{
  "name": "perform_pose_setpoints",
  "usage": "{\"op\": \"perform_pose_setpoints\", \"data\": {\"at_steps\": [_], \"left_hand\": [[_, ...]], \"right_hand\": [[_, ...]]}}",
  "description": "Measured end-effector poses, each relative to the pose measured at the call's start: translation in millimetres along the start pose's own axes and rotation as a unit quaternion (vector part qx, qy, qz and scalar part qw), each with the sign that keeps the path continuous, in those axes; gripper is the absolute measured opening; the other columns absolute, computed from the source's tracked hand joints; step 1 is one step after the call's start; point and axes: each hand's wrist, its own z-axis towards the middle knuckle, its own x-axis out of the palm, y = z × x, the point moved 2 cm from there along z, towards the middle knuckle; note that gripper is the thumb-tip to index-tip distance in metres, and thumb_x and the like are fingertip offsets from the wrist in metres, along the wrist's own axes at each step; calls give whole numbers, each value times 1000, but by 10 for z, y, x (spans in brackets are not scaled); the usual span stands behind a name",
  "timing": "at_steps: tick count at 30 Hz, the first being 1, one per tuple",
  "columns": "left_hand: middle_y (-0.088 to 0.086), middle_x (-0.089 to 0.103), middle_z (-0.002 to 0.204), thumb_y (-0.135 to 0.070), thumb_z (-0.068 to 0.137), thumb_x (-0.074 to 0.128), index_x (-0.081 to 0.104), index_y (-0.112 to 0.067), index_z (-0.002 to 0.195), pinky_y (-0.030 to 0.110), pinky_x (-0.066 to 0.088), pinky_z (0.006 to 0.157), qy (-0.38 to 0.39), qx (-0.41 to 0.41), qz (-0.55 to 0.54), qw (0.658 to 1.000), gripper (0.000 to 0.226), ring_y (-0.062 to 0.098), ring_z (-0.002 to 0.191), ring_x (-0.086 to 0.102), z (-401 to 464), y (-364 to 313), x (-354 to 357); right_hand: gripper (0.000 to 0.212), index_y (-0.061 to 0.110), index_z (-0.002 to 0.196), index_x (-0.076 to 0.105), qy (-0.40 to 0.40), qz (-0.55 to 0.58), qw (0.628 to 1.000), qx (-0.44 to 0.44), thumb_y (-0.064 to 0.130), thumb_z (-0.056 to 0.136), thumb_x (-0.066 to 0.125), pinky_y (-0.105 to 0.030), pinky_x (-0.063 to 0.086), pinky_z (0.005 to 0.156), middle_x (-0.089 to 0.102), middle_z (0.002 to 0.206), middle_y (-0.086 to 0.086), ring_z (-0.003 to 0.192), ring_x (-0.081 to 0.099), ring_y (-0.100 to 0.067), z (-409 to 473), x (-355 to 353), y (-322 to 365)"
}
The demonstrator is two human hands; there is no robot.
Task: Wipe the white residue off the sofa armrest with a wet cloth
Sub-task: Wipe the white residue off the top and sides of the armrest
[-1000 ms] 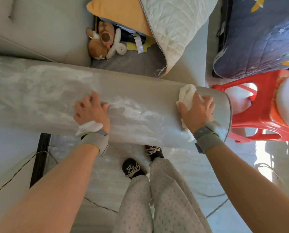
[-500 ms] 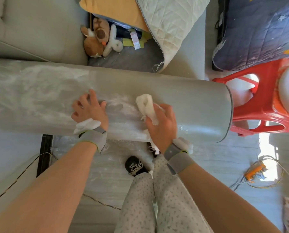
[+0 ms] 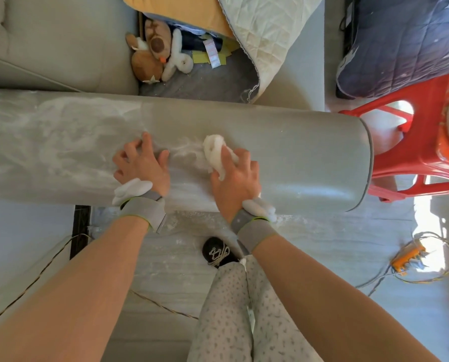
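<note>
Across the middle, 9 to 3 o'clock: armrest (image 3: 309, 152), a long grey rounded bolster, its capped end at 3 o'clock.
Residue (image 3: 61, 142): white smears and powder over the armrest's 9 o'clock half, thinning to streaks between the two hands; the stretch from the cloth toward 3 o'clock looks clean grey.
Cloth (image 3: 215, 155): white, bunched, on the armrest top near centre, poking out past the fingers toward 12 o'clock.
Right hand (image 3: 236, 184): presses the cloth onto the armrest, fingers curled round it.
Left hand (image 3: 142, 165): rests on the armrest just at 9 o'clock of the cloth, fingers spread and bent, tips on the surface, holding nothing.
Wrists: grey bands on both, white padding tucked in.
Seat (image 3: 61, 43): pale grey cushion at 11 o'clock.
Toy (image 3: 158, 56): brown and white plush at 12 o'clock, beside a quilt (image 3: 265, 30) and a yellow pillow (image 3: 181, 11).
Stool (image 3: 422, 152): red plastic, at 3 o'clock, just beyond the armrest's end.
Floor (image 3: 335, 257): pale, dusted white under the armrest; orange power strip (image 3: 407, 257) with cables at 4 o'clock.
At 6 o'clock: patterned trouser legs and a black shoe (image 3: 218, 253).
</note>
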Motion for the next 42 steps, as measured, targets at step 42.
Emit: {"op": "perform_pose_setpoints", "data": {"at_steps": [42], "left_hand": [[14, 37, 140, 10, 91, 31, 44, -12, 138, 28, 23, 109, 47, 80, -213, 973, 54, 34, 128, 27, 159, 379, -111]], "right_hand": [[40, 23, 115, 62, 125, -22, 983, -131, 32, 76, 68, -31, 44, 59, 55, 109, -7, 90, 52, -32, -51, 282, 720]]}}
